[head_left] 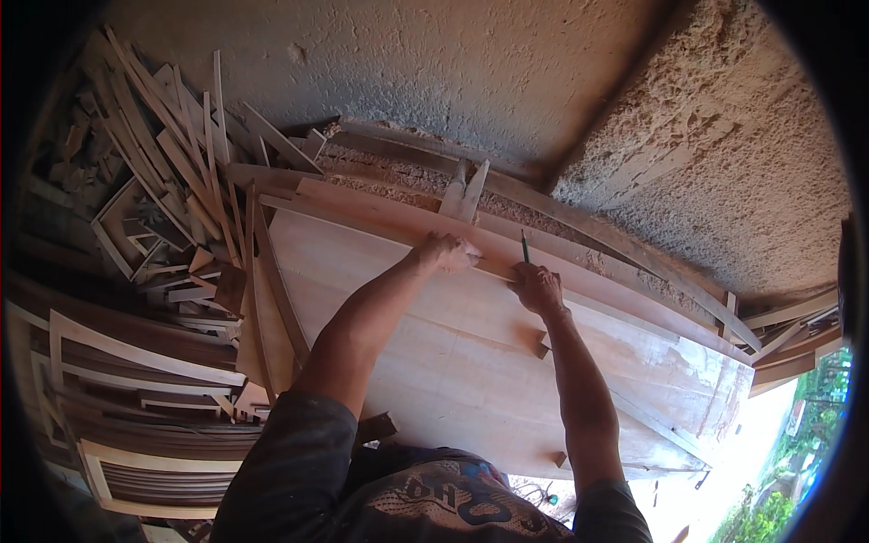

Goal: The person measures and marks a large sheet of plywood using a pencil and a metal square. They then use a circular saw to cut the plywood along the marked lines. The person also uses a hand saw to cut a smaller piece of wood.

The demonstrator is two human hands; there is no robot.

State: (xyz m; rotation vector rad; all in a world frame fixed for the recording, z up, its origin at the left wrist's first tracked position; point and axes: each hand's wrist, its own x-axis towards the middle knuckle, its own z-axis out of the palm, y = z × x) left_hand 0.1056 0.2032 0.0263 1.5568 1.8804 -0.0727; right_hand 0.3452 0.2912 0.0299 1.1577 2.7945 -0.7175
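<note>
A large pale wooden panel [425,362] lies in front of me, with a long narrow wooden strip [348,229] running along its far side. My left hand [447,253] is closed on this strip near the middle, its fingertips partly hidden. To its right, my right hand [539,288] is closed around a dark green pencil [525,244], which points up and away from me. That hand also rests at the strip. Just beyond both hands, a reddish board [398,214] follows the panel's far edge.
Wood offcuts and thin strips [145,154] are heaped at the left. Below them, pale wooden frames [149,353] are stacked. Small wood blocks [543,345] sit on the panel. Sawdust [380,185] lies beyond the reddish board, before a rough wall [407,72].
</note>
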